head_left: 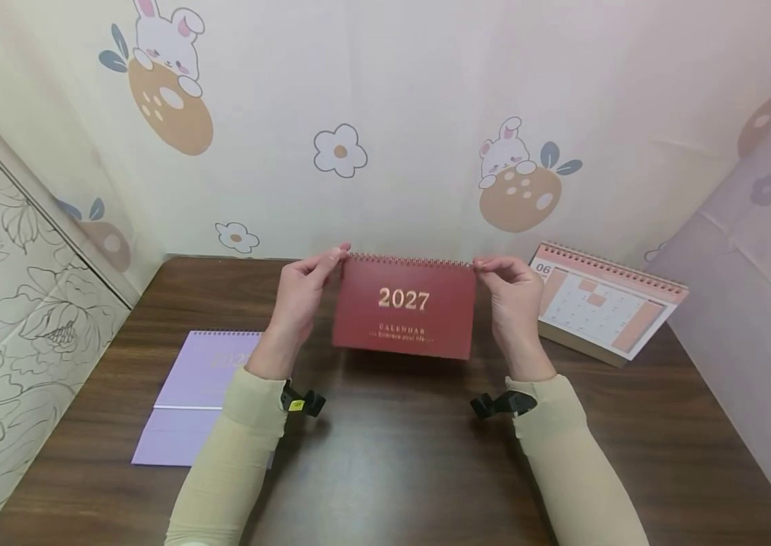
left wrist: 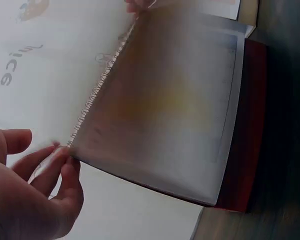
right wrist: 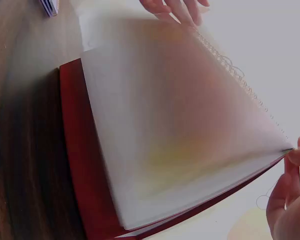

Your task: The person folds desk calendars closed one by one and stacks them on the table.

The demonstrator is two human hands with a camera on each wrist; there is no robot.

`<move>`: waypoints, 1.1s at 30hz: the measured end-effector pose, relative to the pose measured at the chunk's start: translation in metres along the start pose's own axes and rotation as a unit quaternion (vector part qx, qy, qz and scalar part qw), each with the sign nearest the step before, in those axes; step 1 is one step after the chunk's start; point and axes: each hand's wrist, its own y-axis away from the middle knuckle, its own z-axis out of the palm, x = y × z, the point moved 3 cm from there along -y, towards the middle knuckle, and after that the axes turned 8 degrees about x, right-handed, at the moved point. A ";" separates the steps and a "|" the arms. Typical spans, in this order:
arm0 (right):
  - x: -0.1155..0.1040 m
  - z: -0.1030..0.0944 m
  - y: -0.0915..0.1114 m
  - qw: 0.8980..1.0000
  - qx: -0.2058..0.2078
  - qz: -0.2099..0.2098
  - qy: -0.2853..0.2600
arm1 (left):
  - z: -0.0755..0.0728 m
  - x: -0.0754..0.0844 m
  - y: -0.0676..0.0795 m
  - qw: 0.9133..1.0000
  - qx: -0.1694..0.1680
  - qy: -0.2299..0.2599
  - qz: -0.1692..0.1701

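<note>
A dark red desk calendar (head_left: 403, 309), with gold "2027" and "CALENDAR" on its cover, faces me at the back middle of the table. My left hand (head_left: 298, 296) pinches its top left corner, at the end of the spiral binding. The top right corner is pinched by my right hand (head_left: 516, 302), thumb against fingers. Both wrist views look in from the side: pale, blurred pages (left wrist: 175, 110) hang from the coil, with a red board (right wrist: 82, 150) beyond them. Whether the calendar's lower edge touches the table cannot be told.
A purple calendar (head_left: 183, 379) lies at left, partly hidden by my left forearm. To the right stands a pink and white calendar (head_left: 593, 303) showing "06". Behind the brown wooden table (head_left: 385, 455) hangs a curtain (head_left: 419, 152) with rabbits and flowers.
</note>
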 end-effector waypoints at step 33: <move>0.019 -0.008 -0.003 0.979 -0.046 0.109 0.163 | -0.004 -0.023 -0.008 0.985 -0.015 -0.170 0.006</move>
